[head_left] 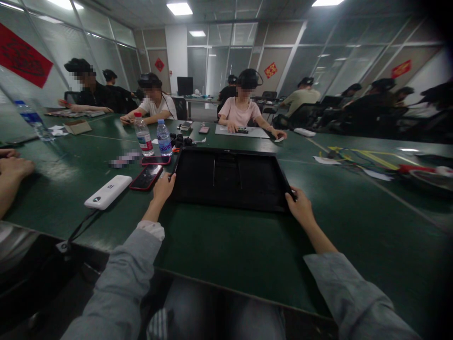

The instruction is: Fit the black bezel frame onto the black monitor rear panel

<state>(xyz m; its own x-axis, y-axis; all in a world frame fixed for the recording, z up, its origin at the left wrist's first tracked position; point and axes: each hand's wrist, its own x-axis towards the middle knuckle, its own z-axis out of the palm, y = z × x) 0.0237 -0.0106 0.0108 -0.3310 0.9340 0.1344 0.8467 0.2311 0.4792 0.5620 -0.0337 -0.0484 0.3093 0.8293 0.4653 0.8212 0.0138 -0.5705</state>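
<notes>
A broad dark-green tabletop fills the lower view, with a person in a pink top seated across it. Near the middle is a shallow black tray; whether it rests flat or is slightly raised, I cannot tell. The wearer's hands are partly closed on its rim: the left hand grips the left side, the right hand the near right corner, some fingers hidden. An uneven lift could tilt the tray, and a leftward swing could topple the red-capped bottle or blue-capped bottle, upright by its far left corner. A white power bank lies farther left. Between it and the left hand, a red-edged phone crowds that side and could be nudged.
</notes>
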